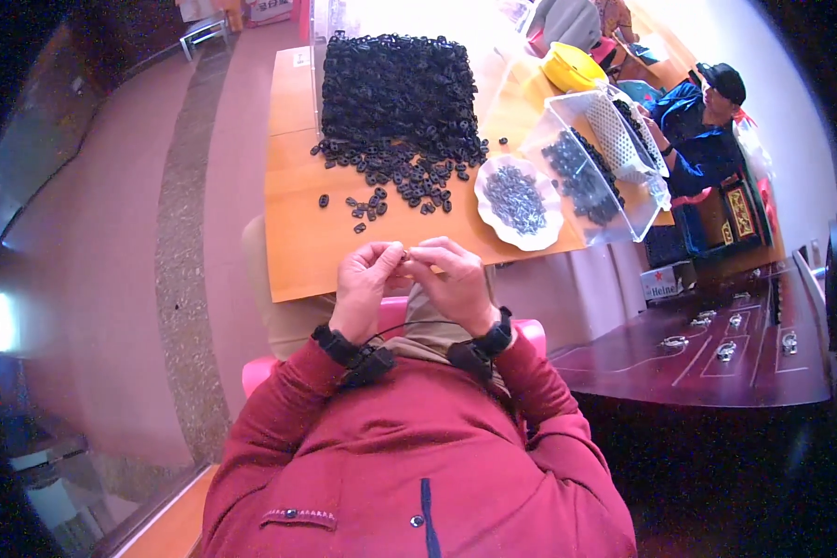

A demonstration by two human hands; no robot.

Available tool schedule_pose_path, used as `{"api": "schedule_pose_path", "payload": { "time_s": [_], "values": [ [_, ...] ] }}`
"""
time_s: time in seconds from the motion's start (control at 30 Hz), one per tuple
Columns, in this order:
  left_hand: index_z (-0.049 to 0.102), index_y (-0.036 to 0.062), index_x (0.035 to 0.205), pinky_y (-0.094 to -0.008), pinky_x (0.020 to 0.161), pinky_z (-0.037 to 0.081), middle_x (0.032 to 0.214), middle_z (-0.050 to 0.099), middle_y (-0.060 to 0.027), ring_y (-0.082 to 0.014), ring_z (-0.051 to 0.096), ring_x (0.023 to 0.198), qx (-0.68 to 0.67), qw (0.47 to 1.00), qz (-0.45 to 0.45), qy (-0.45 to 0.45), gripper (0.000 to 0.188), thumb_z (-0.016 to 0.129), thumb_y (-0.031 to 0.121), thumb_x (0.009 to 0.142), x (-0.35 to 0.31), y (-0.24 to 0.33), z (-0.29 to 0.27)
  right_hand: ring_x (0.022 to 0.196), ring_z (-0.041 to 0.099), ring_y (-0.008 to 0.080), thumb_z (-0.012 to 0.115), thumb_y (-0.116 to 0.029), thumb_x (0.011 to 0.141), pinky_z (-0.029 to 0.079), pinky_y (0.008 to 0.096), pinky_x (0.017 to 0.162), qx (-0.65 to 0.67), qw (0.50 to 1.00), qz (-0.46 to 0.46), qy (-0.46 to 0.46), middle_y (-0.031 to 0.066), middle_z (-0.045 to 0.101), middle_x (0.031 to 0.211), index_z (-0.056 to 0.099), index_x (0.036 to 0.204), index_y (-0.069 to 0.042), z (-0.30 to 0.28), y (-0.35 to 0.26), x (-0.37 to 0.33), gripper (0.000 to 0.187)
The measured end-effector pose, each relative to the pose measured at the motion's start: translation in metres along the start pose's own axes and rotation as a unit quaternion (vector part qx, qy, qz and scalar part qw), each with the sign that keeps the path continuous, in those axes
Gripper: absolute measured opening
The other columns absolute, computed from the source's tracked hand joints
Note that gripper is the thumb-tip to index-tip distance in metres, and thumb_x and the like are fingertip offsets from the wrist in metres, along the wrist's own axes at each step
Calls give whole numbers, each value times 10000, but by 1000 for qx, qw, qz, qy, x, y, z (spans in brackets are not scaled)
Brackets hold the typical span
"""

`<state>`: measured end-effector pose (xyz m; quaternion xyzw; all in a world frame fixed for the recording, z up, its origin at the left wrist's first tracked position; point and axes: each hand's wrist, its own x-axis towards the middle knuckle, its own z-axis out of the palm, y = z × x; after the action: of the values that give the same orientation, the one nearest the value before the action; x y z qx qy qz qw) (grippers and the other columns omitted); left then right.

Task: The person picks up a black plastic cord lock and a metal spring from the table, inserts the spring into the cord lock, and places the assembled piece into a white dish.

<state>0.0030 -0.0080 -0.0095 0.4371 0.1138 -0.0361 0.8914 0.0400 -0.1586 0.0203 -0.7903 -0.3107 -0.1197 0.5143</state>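
My left hand (pixel 365 282) and my right hand (pixel 458 286) meet just in front of the wooden table's near edge. Thumbs and fingertips of both are pinched together around a tiny piece, too small and too covered to name. Beyond them, loose black oval pieces with openings (pixel 409 177) are scattered on the wooden table (pixel 298 237). They spill from a large dense heap of similar black pieces (pixel 395 93). Right of these stands a white scalloped dish (pixel 528 244) filled with small silvery metal parts (pixel 515 197).
A clear plastic box (pixel 637 226) of black parts stands at the table's right, beside a white perforated basket (pixel 623 139) and a yellow bowl (pixel 572 67). Another person (pixel 693 139) sits beyond. A dark red table (pixel 614 358) bearing several metal fittings extends at right.
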Motion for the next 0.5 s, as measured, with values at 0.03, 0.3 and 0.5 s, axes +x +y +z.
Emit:
{"api": "schedule_pose_path", "payload": {
  "time_s": [0.03,0.3,0.5],
  "values": [
    [627,23,949,-230,641,538,863,657,-42,-92,625,718,-1,1000,-2,-1,158,601,178,942,0,1,2,762,664,267,702,-63,797,532,319,672,-54,998,-19,-5,136,668,868,684,923,-22,-10,3,0,134],
    [584,47,987,-284,674,564,881,656,-68,-144,644,749,-22,999,-24,34,123,622,145,924,-2,3,5,1015,572,332,703,-122,793,471,410,872,-326,944,58,5,151,643,1033,694,980,-20,-98,45,-3,213],
    [608,20,984,-257,640,568,852,670,-67,-122,653,714,-32,998,-5,57,134,647,120,904,-5,7,9,1186,452,382,665,-250,838,401,459,978,-422,903,45,-65,162,573,1227,685,1058,-29,-115,55,-5,312]
  ]
}}
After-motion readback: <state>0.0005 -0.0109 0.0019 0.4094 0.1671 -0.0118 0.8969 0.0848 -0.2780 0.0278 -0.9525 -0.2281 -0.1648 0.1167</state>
